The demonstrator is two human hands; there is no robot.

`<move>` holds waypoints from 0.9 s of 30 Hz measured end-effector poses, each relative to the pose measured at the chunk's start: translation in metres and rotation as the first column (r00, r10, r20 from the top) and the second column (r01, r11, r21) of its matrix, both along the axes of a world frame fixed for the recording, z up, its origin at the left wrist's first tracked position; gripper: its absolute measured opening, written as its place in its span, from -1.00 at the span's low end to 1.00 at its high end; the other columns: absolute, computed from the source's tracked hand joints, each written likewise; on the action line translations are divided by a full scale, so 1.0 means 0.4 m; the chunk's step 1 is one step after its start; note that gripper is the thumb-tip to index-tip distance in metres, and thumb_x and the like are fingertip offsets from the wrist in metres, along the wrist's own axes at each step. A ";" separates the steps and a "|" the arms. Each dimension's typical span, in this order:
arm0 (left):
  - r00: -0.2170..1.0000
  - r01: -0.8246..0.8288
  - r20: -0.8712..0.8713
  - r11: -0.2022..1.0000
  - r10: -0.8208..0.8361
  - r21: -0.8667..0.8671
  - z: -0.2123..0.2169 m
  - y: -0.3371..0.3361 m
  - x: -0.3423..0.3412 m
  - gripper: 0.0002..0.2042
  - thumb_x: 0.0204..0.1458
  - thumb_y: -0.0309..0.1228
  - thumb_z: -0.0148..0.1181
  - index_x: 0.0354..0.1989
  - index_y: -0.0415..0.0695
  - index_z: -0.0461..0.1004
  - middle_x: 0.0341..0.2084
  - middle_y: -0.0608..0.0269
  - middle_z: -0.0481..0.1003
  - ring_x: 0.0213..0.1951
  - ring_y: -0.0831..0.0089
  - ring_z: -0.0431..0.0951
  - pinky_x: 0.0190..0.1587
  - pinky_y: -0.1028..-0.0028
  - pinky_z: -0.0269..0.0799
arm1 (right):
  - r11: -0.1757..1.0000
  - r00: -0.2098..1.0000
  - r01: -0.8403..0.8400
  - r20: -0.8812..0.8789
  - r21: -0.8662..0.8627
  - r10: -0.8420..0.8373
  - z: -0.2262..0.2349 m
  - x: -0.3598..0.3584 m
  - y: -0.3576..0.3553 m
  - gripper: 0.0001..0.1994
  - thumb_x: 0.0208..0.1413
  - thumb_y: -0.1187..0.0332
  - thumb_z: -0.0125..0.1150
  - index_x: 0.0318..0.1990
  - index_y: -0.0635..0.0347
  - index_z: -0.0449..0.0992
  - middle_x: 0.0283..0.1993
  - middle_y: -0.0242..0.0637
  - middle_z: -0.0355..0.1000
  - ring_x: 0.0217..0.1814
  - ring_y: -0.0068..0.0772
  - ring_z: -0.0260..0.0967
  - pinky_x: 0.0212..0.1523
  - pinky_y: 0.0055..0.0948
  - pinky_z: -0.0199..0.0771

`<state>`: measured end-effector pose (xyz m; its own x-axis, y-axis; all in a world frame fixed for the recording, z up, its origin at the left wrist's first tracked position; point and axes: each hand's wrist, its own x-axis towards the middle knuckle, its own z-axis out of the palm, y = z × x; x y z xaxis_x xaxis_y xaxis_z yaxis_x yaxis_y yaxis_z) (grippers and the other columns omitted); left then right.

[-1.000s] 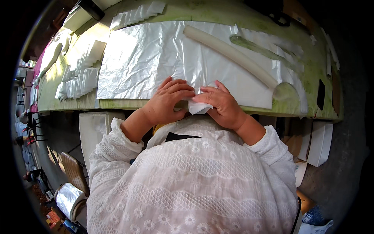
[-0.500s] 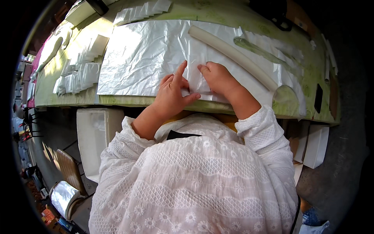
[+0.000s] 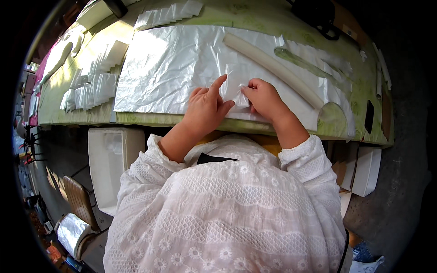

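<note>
A large, shiny, translucent plastic bag [image 3: 157, 77] lies flat across the table, with strap-like cut-outs at its right end. On top of it, between my hands, is a narrow folded piece of clear plastic film [image 3: 237, 73]. My right hand [image 3: 265, 98] pinches the right edge of this film between thumb and fingertips. My left hand [image 3: 205, 107] rests at the film's left side, index finger and thumb stretched apart, the other fingers loosely curled. Nothing shows in its grasp.
A long whitish tube [image 3: 273, 68] lies slanting across the bag. Folded plastic packets [image 3: 102, 85] stand in rows at the left, more packets [image 3: 168, 14] at the back. A dark phone-like slab [image 3: 369, 116] lies at right. A white foam box [image 3: 96, 170] stands below the table edge.
My right hand has moved slightly right and nearer, now pinching the film's edge lower down. My left hand stays almost in place, its index finger still stretched out.
</note>
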<state>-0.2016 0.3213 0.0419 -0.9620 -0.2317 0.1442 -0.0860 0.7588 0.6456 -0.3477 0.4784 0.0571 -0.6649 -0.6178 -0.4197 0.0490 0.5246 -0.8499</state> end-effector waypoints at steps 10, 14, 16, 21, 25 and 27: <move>0.944 0.328 0.054 0.914 -0.325 -0.239 0.005 0.018 -0.020 -0.07 0.08 0.04 0.32 0.52 -0.15 0.02 0.52 -0.08 -0.01 0.56 -0.05 -0.12 0.54 -0.05 -0.22 | 0.997 0.997 0.072 -0.011 0.012 -0.072 0.007 0.010 -0.013 -0.68 0.25 0.30 0.20 0.06 0.29 0.45 -0.27 -0.20 0.57 -0.53 -0.40 0.44 -0.40 -0.33 0.53; 0.962 0.273 0.124 0.902 -0.245 -0.334 -0.007 0.020 -0.035 -0.04 0.08 0.16 0.25 0.53 -0.15 -0.01 0.53 -0.05 -0.01 0.56 -0.02 -0.12 0.54 -0.05 -0.24 | 0.998 0.996 0.054 -0.071 -0.017 -0.055 0.006 0.031 0.011 -0.60 0.18 0.32 0.24 0.13 0.29 0.39 -0.30 -0.23 0.56 -0.46 -0.39 0.49 -0.34 -0.33 0.55; 0.955 0.295 0.140 0.886 -0.262 -0.359 -0.004 0.020 -0.038 -0.03 0.08 0.19 0.24 0.54 -0.13 -0.01 0.52 -0.04 0.01 0.56 -0.02 -0.11 0.54 -0.06 -0.25 | 0.999 0.996 0.031 -0.082 -0.038 -0.034 0.004 0.034 0.021 -0.60 0.16 0.34 0.24 0.12 0.29 0.38 -0.34 -0.25 0.55 -0.43 -0.39 0.49 -0.33 -0.33 0.55; 0.921 0.386 0.113 0.842 -0.372 -0.376 -0.003 0.006 -0.050 -0.04 0.08 0.20 0.21 0.51 -0.18 0.04 0.50 -0.02 0.07 0.54 -0.04 -0.05 0.52 -0.10 -0.21 | 0.987 0.981 -0.003 -0.192 -0.159 -0.028 -0.042 0.041 0.037 -0.67 0.19 0.43 0.18 0.09 0.28 0.36 -0.46 -0.39 0.47 -0.50 -0.59 0.38 -0.44 -0.48 0.41; 0.895 0.443 0.120 0.822 -0.430 -0.357 0.001 0.005 -0.057 -0.04 0.05 0.12 0.29 0.54 -0.05 0.01 0.51 0.03 0.07 0.54 0.02 -0.04 0.53 -0.11 -0.24 | 0.989 0.986 0.006 -0.162 -0.149 -0.030 -0.038 0.062 0.052 -0.70 0.19 0.45 0.17 0.05 0.28 0.36 -0.46 -0.40 0.46 -0.48 -0.60 0.37 -0.41 -0.49 0.41; 0.868 0.494 0.137 0.803 -0.477 -0.333 0.010 0.007 -0.047 -0.07 0.05 0.06 0.32 0.54 -0.05 0.04 0.50 0.07 0.10 0.54 0.05 -0.02 0.53 -0.11 -0.22 | 0.989 0.999 0.017 -0.030 -0.147 -0.022 -0.006 0.089 0.080 -0.71 0.19 0.48 0.17 0.04 0.27 0.35 -0.44 -0.39 0.46 -0.48 -0.61 0.36 -0.39 -0.50 0.41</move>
<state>-0.2203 0.3241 0.0461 -0.9427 0.3241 0.0796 0.3314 0.8808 0.3381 -0.3121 0.5104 0.0548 -0.6887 -0.6581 -0.3042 0.0298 0.3935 -0.9188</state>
